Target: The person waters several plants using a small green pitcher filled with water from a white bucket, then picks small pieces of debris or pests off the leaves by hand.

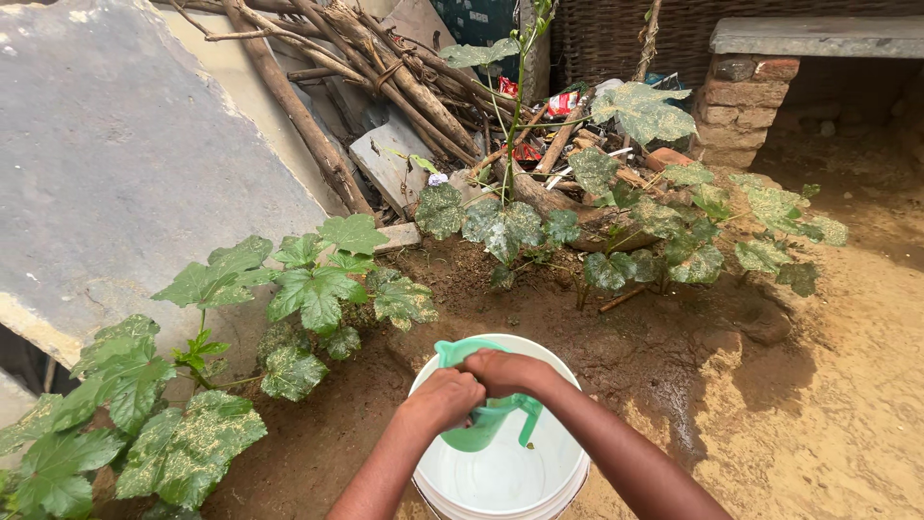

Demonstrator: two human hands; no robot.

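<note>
Both hands [478, 385] on green jug [486, 424] (over bucket [568, 477])

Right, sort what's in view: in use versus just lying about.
In use: green jug, held by left hand and right hand over white bucket.

Lying about: sticks, stone slab, brick bench, litter.

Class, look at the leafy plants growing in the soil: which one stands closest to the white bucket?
The broad-leaved plant just left of the white bucket; the other plants grow farther back by the woodpile or at the left edge.
</note>
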